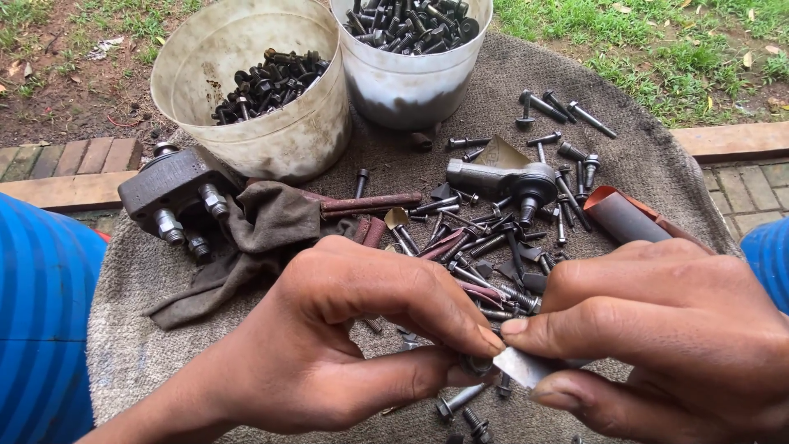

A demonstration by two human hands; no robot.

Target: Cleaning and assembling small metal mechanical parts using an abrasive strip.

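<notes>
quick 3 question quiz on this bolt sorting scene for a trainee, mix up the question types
1. True or false: both white buckets hold dark bolts.
2. Multiple choice: what does the right hand pinch? A) a red screwdriver B) a small grey strip C) a wrench
3. Short answer: what lies draped against the heavy metal block at the left of the round mat?

Key
1. True: the other bucket is nearly full, the nearer one holds fewer.
2. B; the left hand meets it at the fingertips, holding a small round part.
3. A dark brown rag.
</notes>
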